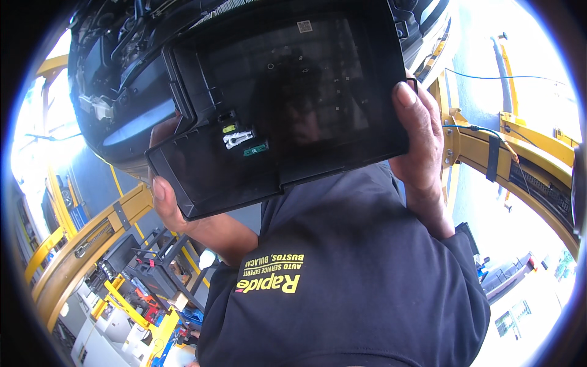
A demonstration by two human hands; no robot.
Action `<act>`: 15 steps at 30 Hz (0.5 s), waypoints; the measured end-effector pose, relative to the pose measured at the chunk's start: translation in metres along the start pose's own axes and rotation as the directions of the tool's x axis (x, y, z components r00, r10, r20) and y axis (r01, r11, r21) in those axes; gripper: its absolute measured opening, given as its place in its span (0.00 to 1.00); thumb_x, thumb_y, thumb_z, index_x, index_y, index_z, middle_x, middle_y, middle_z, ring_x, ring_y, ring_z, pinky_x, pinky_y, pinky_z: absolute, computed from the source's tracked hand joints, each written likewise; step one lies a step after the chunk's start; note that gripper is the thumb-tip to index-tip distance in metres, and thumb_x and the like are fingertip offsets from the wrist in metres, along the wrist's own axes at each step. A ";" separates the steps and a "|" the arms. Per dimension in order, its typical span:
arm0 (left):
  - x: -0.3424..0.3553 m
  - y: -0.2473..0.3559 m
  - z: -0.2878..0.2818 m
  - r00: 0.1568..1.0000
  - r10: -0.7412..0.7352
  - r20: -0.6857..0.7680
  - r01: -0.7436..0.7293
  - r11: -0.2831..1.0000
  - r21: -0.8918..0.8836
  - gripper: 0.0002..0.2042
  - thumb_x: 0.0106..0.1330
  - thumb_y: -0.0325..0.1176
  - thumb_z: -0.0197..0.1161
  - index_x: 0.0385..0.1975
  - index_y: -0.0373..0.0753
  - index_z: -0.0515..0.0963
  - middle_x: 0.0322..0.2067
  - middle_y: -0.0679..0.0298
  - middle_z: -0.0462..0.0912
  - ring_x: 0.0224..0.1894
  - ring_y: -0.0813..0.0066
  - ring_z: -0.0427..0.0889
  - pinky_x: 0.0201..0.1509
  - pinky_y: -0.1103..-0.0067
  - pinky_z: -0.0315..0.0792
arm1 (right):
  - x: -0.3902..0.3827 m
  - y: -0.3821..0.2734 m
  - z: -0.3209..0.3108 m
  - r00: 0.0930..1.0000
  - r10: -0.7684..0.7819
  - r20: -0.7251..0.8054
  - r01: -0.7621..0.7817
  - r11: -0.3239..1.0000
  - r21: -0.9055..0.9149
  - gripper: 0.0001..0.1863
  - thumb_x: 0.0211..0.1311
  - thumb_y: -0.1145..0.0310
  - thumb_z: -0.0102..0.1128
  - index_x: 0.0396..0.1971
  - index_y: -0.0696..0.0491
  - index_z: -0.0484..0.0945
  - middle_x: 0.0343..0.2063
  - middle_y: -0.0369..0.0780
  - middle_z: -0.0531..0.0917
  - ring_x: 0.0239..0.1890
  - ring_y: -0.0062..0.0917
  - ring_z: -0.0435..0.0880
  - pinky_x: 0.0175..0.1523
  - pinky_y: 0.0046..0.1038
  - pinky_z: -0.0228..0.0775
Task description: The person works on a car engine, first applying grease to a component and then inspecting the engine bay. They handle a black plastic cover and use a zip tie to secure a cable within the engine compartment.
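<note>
A black plastic fuse box cover [232,177] is held up with its hollow inner side facing me. My left hand [169,205] grips its lower left corner, thumb over the rim and fingers mostly hidden behind. On the opposite side, my right hand [420,131] is closed round the right edge, thumb on the rim. Clipped inside the cover are a yellow fuse [228,129], a white fuse puller [237,139] and a green fuse [255,149]. A small square printed label [304,26] sits near the cover's top.
Beyond the cover is a car's dark engine bay [113,52]. A yellow lift arm [520,162] stands on the right, with a blue hose [474,128] over it. At lower left, a yellow beam [92,235] runs beside a dark tool cart [156,272].
</note>
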State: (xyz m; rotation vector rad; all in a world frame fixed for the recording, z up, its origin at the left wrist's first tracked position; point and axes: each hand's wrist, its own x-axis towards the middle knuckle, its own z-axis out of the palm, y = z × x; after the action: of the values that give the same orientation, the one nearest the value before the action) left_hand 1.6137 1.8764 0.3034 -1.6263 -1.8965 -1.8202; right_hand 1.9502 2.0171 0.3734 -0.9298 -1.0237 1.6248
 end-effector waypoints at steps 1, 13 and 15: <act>0.000 -0.001 0.000 1.000 0.005 0.000 -0.005 1.000 0.001 0.26 0.65 0.35 0.68 0.58 0.28 0.69 0.53 0.45 0.80 0.51 0.55 0.87 0.52 0.68 0.85 | 0.000 0.000 0.000 1.000 -0.011 0.007 0.011 1.000 -0.008 0.23 0.75 0.52 0.61 0.55 0.55 0.80 0.40 0.35 0.85 0.45 0.17 0.84 0.53 0.20 0.73; -0.005 -0.005 0.003 0.993 0.118 -0.029 -0.116 0.992 0.056 0.27 0.64 0.35 0.72 0.58 0.30 0.69 0.52 0.47 0.81 0.50 0.55 0.87 0.51 0.68 0.86 | 0.003 0.005 -0.001 0.999 -0.040 0.029 0.042 0.997 -0.065 0.22 0.76 0.51 0.59 0.54 0.55 0.80 0.34 0.31 0.79 0.41 0.12 0.77 0.48 0.18 0.66; -0.004 -0.006 0.003 0.989 0.142 -0.033 -0.140 0.988 0.066 0.27 0.63 0.35 0.73 0.58 0.31 0.69 0.52 0.47 0.81 0.50 0.55 0.87 0.50 0.68 0.86 | 0.003 0.005 -0.001 0.999 -0.038 0.027 0.039 0.997 -0.063 0.22 0.75 0.51 0.59 0.54 0.54 0.80 0.34 0.31 0.79 0.40 0.12 0.76 0.48 0.18 0.66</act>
State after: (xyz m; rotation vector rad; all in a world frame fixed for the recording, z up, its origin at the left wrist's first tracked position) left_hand 1.6129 1.8772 0.2954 -1.6480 -1.7565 -1.7060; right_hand 1.9492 2.0193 0.3681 -0.9283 -1.1103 1.5838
